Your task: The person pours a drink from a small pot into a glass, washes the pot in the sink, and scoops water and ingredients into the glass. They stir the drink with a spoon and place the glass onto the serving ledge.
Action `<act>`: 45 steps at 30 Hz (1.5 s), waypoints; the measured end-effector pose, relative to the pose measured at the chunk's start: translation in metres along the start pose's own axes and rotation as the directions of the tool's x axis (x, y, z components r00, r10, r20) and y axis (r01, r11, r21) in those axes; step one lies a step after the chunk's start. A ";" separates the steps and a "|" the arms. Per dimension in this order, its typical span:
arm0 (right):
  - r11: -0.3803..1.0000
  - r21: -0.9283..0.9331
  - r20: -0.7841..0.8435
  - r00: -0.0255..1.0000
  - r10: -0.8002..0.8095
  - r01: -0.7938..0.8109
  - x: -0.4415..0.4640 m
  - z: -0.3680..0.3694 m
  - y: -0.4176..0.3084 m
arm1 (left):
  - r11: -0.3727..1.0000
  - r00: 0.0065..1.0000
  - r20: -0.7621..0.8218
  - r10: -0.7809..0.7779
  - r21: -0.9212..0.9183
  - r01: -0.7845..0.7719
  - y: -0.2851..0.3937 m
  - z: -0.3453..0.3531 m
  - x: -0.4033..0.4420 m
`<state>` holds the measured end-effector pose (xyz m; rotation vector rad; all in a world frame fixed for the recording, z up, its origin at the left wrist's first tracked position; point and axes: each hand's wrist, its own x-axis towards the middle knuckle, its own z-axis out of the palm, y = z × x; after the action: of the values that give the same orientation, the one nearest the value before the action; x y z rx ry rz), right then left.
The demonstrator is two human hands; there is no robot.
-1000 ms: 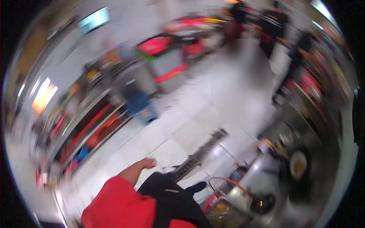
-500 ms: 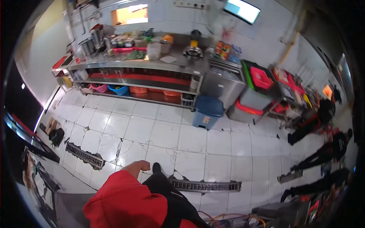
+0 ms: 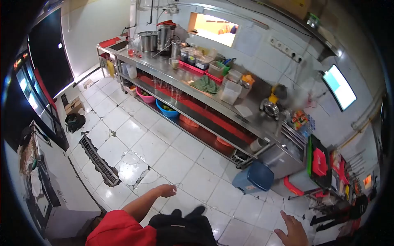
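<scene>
One empty left hand (image 3: 166,190) half-curls; one empty right hand (image 3: 293,231) spreads, nearer the lidded blue plastic bin (image 3: 251,180) ahead on its left.

White tiled floor (image 3: 200,174), blue bin (image 3: 253,177), cardboard (image 3: 74,106)

A long counter (image 3: 164,67) stood by the wall (image 3: 262,67). A pot (image 3: 148,42) sat near its left end, and a cloth (image 3: 205,85) lay on it farther right. A bowl (image 3: 167,113) sat on the bottom shelf (image 3: 197,133). A bin (image 3: 255,177) stood near the right end. A drain (image 3: 98,162) lay in the floor (image 3: 176,147) on the left.
</scene>
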<state>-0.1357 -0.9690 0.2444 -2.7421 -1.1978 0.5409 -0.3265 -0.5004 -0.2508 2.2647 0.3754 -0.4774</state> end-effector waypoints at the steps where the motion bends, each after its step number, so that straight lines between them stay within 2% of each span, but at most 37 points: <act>1: 1.000 0.012 0.048 0.999 0.007 -0.008 0.028 -0.002 -0.002 | 0.999 0.999 -0.024 0.047 -0.024 -0.048 -0.001 -0.014 0.009; 6: 0.991 0.100 0.133 0.986 -0.097 0.084 0.172 0.012 0.024 | 0.995 0.988 -0.141 -0.066 -0.081 0.055 -0.045 -0.081 0.059; 8: 0.988 0.115 0.156 0.981 -0.118 0.101 0.239 0.013 0.028 | 0.988 0.983 -0.099 -0.156 -0.027 0.154 -0.090 -0.100 0.069; 10: 0.988 0.147 0.233 0.969 -0.087 0.053 0.309 0.001 0.022 | 0.937 0.943 -0.012 -0.331 0.113 0.330 -0.145 -0.106 0.075; 12: 0.975 0.215 0.260 0.959 -0.113 0.057 0.393 -0.008 0.028 | 0.893 0.896 0.024 -0.444 0.096 0.440 -0.194 -0.114 0.059; 13: 0.977 0.168 0.274 0.945 -0.176 0.134 0.439 -0.014 0.026 | 0.843 0.844 0.037 -0.535 0.087 0.530 -0.211 -0.119 0.048; 14: 0.970 0.124 0.294 0.926 -0.238 0.210 0.483 -0.018 0.021 | 0.829 0.825 0.089 -0.558 0.095 0.551 -0.217 -0.134 0.036; 15: 0.961 0.146 0.315 0.909 -0.271 0.236 0.527 -0.028 0.004 | 0.763 0.744 0.168 -0.647 0.143 0.631 -0.250 -0.127 0.037; 16: 0.951 0.165 0.335 0.892 -0.303 0.261 0.575 -0.041 -0.020 | 0.755 0.735 0.172 -0.656 0.135 0.642 -0.268 -0.124 0.029; 18: 0.860 0.289 0.333 0.799 -0.501 0.420 0.683 -0.049 -0.065 | 0.817 0.804 0.210 -0.556 -0.038 0.575 -0.287 -0.138 0.017; 19: 0.824 0.391 0.346 0.765 -0.544 0.410 0.739 -0.042 -0.089 | 0.512 0.577 0.074 -0.813 -0.381 0.770 -0.261 -0.151 0.015; 20: 0.782 0.487 0.351 0.733 -0.583 0.389 0.797 -0.029 -0.114 | 0.501 0.569 0.086 -0.818 -0.381 0.778 -0.234 -0.167 0.018; 21: 0.720 0.549 0.294 0.708 -0.642 0.425 0.855 -0.015 -0.143 | 0.414 0.532 0.039 -0.846 -0.582 0.700 -0.225 -0.180 0.024; 22: 0.730 0.520 0.274 0.723 -0.634 0.444 0.900 -0.016 -0.185 | 0.318 0.484 0.001 -0.875 -0.753 0.576 -0.226 -0.196 0.029; 23: 0.672 0.574 0.197 0.717 -0.668 0.468 0.957 0.003 -0.218 | 0.298 0.513 -0.027 -0.858 -0.840 0.454 -0.236 -0.199 0.039; 24: 0.547 0.710 0.078 0.722 -0.687 0.444 1.020 0.035 -0.246 | 0.303 0.528 -0.063 -0.847 -0.873 0.383 -0.236 -0.216 0.048; 26: 0.443 0.840 -0.008 0.823 -0.567 0.314 1.120 0.074 -0.307 | 0.247 0.520 -0.117 -0.846 -0.951 0.187 -0.252 -0.249 0.070; 27: 0.444 0.842 -0.005 0.827 -0.562 0.307 1.166 0.094 -0.328 | 0.246 0.522 -0.112 -0.846 -0.950 0.194 -0.264 -0.270 0.081; 29: 0.406 0.853 -0.197 0.923 -0.332 0.328 1.250 0.133 -0.366 | 0.301 0.519 -0.171 -0.837 -0.937 0.176 -0.297 -0.315 0.097; 30: 0.407 0.857 -0.192 0.928 -0.318 0.317 1.283 0.148 -0.380 | 0.302 0.526 -0.164 -0.835 -0.934 0.189 -0.315 -0.340 0.105; 32: 0.332 0.793 -0.465 0.860 -0.210 0.510 1.339 0.174 -0.401 | 0.412 0.514 -0.193 -0.836 -0.839 0.355 -0.349 -0.391 0.116; 33: 0.349 0.743 -0.538 0.819 -0.197 0.572 1.361 0.185 -0.406 | 0.445 0.513 -0.180 -0.839 -0.769 0.459 -0.366 -0.417 0.123; 34: 0.367 0.754 -0.519 0.837 -0.174 0.544 1.362 0.184 -0.412 | 0.440 0.527 -0.151 -0.836 -0.759 0.480 -0.370 -0.444 0.123; 36: 0.288 0.841 -0.425 0.889 -0.171 0.458 1.363 0.174 -0.424 | 0.665 0.606 -0.303 -0.736 -0.492 0.562 -0.384 -0.510 0.133; 37: 0.242 0.853 -0.435 0.886 -0.160 0.462 1.363 0.177 -0.429 | 0.677 0.628 -0.286 -0.724 -0.469 0.567 -0.388 -0.543 0.140; 39: 0.304 0.865 -0.383 0.917 -0.112 0.399 1.367 0.186 -0.434 | 0.698 0.658 -0.310 -0.686 -0.536 0.475 -0.394 -0.601 0.156; 40: 0.355 0.867 -0.335 0.937 -0.100 0.348 1.364 0.183 -0.439 | 0.706 0.680 -0.286 -0.675 -0.518 0.483 -0.399 -0.629 0.168; 42: 0.337 0.894 -0.320 0.947 0.015 0.296 1.355 0.184 -0.447 | 0.862 0.760 -0.428 -0.490 -0.368 0.348 -0.404 -0.681 0.197; 43: 0.335 0.897 -0.313 0.950 0.023 0.287 1.354 0.185 -0.449 | 0.888 0.768 -0.477 -0.427 -0.381 0.256 -0.396 -0.713 0.216; 45: 0.341 0.892 -0.327 0.944 0.032 0.297 1.359 0.192 -0.449 | 0.949 0.775 -0.559 -0.294 -0.269 0.166 -0.391 -0.765 0.254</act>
<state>0.3375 0.3169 -0.2118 -1.5853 -0.6494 0.5325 -0.0928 0.3566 -0.1329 2.1244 0.9873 0.1765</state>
